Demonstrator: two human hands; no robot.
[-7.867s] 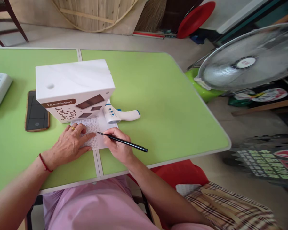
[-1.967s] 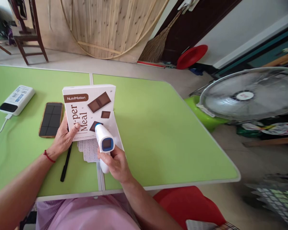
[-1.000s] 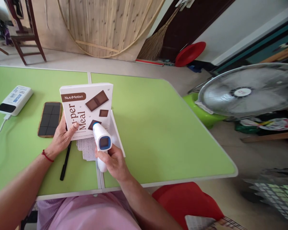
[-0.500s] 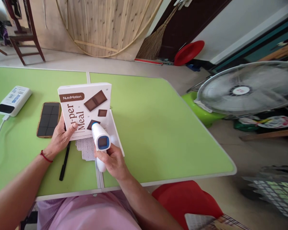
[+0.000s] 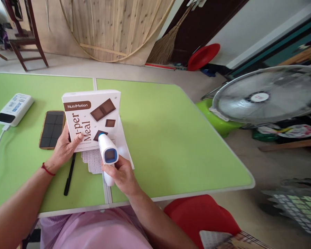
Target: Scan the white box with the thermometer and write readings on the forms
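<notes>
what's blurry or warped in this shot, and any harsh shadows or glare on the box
Head view, centre: the NutriMotion box is sharp enough to read its brand, with no harsh shadow or glare; head view, right edge: the electric fan looks stretched, its blades blurred; head view, lower right: the patterned item is smeared and stretched, too unclear to identify.

Black pen (image 5: pixel 70 174) now down on green table (image 5: pixel 176 138), white thermometer (image 5: pixel 106 147) up in right grip (image 5: pixel 123 175), box (image 5: pixel 93 116) in left grip (image 5: pixel 65 144)
</notes>
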